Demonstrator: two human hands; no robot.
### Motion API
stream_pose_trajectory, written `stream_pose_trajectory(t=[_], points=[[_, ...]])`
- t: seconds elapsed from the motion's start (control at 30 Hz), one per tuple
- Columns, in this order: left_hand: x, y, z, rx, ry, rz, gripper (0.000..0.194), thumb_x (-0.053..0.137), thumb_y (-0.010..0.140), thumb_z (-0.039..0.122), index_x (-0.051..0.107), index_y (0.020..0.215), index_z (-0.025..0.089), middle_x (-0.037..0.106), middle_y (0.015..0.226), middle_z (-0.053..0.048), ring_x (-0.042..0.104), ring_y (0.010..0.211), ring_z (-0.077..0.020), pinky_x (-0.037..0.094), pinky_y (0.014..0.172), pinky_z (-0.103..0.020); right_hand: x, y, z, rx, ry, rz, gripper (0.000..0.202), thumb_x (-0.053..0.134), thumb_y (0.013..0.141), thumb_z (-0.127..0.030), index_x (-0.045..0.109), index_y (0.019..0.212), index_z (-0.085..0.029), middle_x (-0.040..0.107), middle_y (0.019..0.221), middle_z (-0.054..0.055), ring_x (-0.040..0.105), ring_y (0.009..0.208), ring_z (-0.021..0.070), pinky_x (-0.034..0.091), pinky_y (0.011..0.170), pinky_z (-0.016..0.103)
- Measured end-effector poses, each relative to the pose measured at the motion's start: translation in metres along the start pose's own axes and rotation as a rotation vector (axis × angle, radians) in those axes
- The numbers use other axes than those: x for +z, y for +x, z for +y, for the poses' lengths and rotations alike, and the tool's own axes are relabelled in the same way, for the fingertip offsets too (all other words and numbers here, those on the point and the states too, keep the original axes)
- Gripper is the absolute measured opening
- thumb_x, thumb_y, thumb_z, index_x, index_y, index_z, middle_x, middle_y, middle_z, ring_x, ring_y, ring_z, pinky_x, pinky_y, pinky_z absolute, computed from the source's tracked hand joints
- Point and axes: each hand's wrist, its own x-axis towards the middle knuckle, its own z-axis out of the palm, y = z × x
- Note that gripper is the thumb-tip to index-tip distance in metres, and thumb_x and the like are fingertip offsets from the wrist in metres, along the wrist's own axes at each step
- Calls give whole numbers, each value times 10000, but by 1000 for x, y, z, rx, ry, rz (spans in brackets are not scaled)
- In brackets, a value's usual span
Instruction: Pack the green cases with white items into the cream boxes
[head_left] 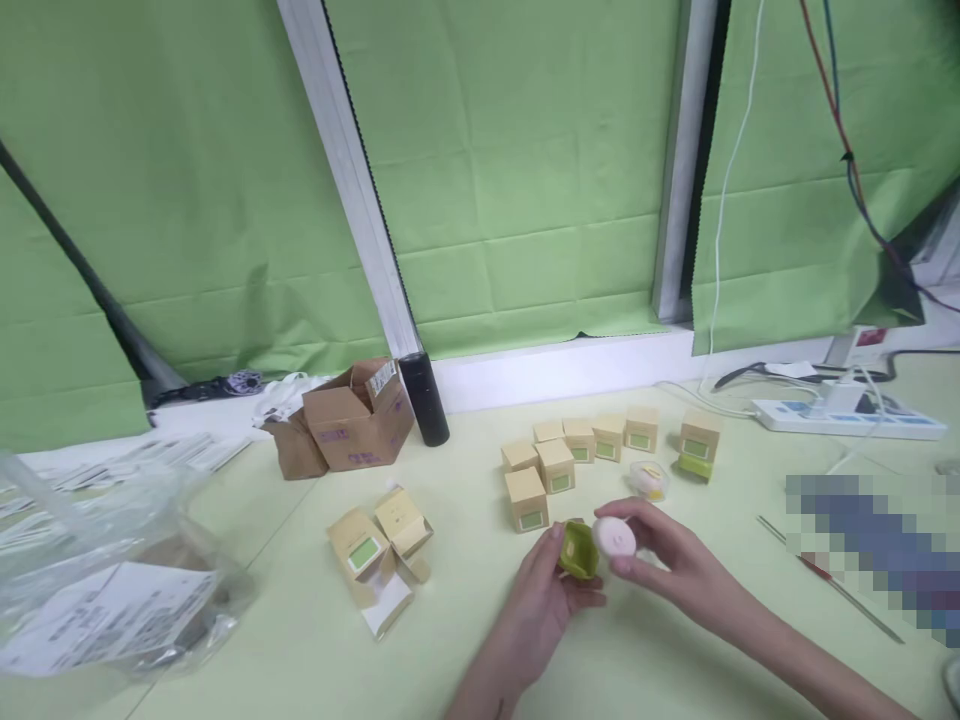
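My left hand [541,605] is closed around a small olive-green cup-like container [577,555], whose open hollow faces up. Just to its right, the fingers and thumb of my right hand [664,550] pinch a round pale pink piece [615,538] with a small mark at its centre. The pink piece is close beside the green container's rim; whether they touch I cannot tell. Beyond my hands stands a cluster of small tan boxes [555,466] with green labels. A clear rounded container [649,480] with pink and yellow in it lies behind my right hand.
Another tan box [699,435] sits on a green piece. Opened tan cartons [364,550] lie left of centre. Farther back are a brown cardboard box [352,425] and a black cylinder [424,400]. Plastic bags [112,610] fill the left; a power strip [862,418] and thin rod [862,605] are right.
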Motion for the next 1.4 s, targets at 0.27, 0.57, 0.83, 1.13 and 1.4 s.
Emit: stream_pose_trajectory(t=[0.27, 0.57, 0.83, 1.13, 1.4], points=[[5, -2, -6, -143, 46, -16, 443, 404, 854, 528, 511, 1112, 185, 500, 766, 0, 439, 512, -74, 258, 321, -153, 7, -7, 5, -409, -387, 18, 318, 616, 821, -292, 538, 1129, -293, 600, 1136, 56, 559, 1030, 210, 473, 857, 342], [3, 0, -11, -257, -132, -141, 312, 489, 863, 413, 546, 1071, 187, 526, 772, -1, 442, 538, -56, 312, 444, -167, 9, -10, 9, -539, -524, 87, 371, 611, 825, -243, 493, 1174, -296, 650, 1046, 45, 577, 961, 207, 485, 798, 357], [5, 4, -23, -239, -79, -162, 515, 357, 830, 615, 554, 889, 143, 397, 565, 45, 407, 463, -92, 365, 428, -209, 16, -9, 8, -510, -643, -8, 291, 530, 869, -229, 514, 1158, -246, 647, 1031, 71, 575, 968, 215, 482, 795, 378], [2, 2, -33, -30, 58, -109, 374, 391, 872, 483, 537, 1008, 166, 428, 646, 27, 413, 512, -82, 406, 417, -174, 21, -13, 2, -466, -512, -3, 272, 490, 857, -130, 519, 1108, -232, 590, 1031, 91, 540, 946, 210, 473, 761, 360], [4, 1, -22, -67, 100, -146, 322, 450, 850, 334, 571, 1082, 147, 454, 626, 11, 436, 486, -90, 449, 406, -198, 18, -14, 1, -487, -594, -38, 259, 493, 843, -147, 548, 1080, -236, 580, 1043, 95, 541, 902, 212, 486, 702, 333]])
